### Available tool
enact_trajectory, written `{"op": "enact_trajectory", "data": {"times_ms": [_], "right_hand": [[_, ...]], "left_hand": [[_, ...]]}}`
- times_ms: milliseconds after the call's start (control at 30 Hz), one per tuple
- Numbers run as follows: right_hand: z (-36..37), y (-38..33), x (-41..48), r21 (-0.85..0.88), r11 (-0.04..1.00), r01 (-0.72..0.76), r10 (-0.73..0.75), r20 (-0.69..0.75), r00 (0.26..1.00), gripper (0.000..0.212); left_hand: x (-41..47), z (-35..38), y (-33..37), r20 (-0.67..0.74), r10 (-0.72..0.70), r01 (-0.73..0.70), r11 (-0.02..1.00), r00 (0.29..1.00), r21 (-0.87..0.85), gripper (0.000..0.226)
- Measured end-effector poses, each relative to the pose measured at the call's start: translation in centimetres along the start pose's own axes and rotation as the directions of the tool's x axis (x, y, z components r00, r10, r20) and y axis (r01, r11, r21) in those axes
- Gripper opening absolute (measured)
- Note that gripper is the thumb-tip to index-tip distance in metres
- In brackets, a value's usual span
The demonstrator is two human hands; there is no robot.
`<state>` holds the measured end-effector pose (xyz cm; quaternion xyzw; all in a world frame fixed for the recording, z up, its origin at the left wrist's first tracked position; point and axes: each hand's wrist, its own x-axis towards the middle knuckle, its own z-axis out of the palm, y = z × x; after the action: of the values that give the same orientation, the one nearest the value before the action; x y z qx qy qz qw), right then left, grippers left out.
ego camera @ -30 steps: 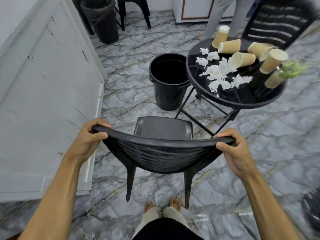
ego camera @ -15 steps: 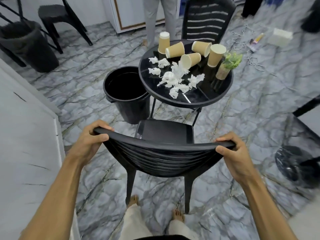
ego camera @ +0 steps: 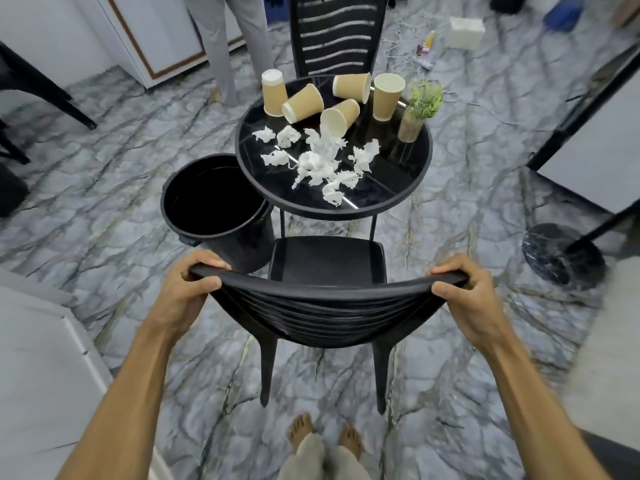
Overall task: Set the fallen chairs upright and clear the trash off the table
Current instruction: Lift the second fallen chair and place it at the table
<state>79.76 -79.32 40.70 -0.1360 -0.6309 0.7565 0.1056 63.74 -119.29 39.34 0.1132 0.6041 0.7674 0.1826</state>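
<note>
A black plastic chair [ego camera: 327,261] stands upright in front of me, its seat facing the round black table [ego camera: 408,188]. My left hand [ego camera: 183,289] grips the left end of its backrest top and my right hand [ego camera: 467,296] grips the right end. On the table lie several crumpled white tissues [ego camera: 318,164] and several tan paper cups [ego camera: 304,103], some upright, some tipped over. A second black chair [ego camera: 337,32] stands upright beyond the table.
A black empty bin [ego camera: 214,206] stands on the floor left of the table. A small potted plant [ego camera: 417,112] sits on the table's right side. A person's legs [ego camera: 225,46] stand at the back. A black round stand base [ego camera: 561,254] is at right; white cabinet at left.
The chair has been carried to the right and now sits squarely in front of the table, with the view turned that way. Both hands keep their grip on the backrest.
</note>
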Motion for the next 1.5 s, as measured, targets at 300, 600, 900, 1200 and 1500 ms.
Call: {"op": "enact_trajectory", "data": {"times_ms": [300, 600, 900, 1200, 1500], "right_hand": [[0.3, 0.4, 1.9, 0.021, 1.0, -0.014, 0.013, 0.012, 1.0, 0.022], [-0.2, 1.0, 1.9, 0.021, 0.998, -0.064, 0.063, 0.022, 0.998, 0.021], [-0.6, 2.5, -2.2, 0.0, 0.996, -0.089, 0.089, 0.048, 0.995, 0.021], [-1.0, 4.9, -8.3, -0.041, 0.99, -0.133, 0.135, 0.054, 0.989, 0.026], [-1.4, 6.3, -12.2, -0.134, 0.981, -0.14, 0.15, 0.061, 0.987, 0.031]], "left_hand": [[2.3, -0.3, 0.0, 0.008, -0.005, 0.005, 1.0, 1.0, 0.014, 0.036], [2.0, -0.5, -0.4, 0.001, -0.01, 0.01, 1.0, 1.0, 0.005, 0.036], [-1.7, -1.7, -2.0, 0.042, -0.058, 0.056, 0.998, 0.997, 0.038, 0.025], [-7.8, -2.7, -4.2, 0.023, -0.123, 0.12, 0.988, 0.992, 0.095, 0.03], [-11.9, -2.9, -5.0, -0.01, -0.18, 0.179, 0.971, 0.984, 0.156, 0.035]]}}
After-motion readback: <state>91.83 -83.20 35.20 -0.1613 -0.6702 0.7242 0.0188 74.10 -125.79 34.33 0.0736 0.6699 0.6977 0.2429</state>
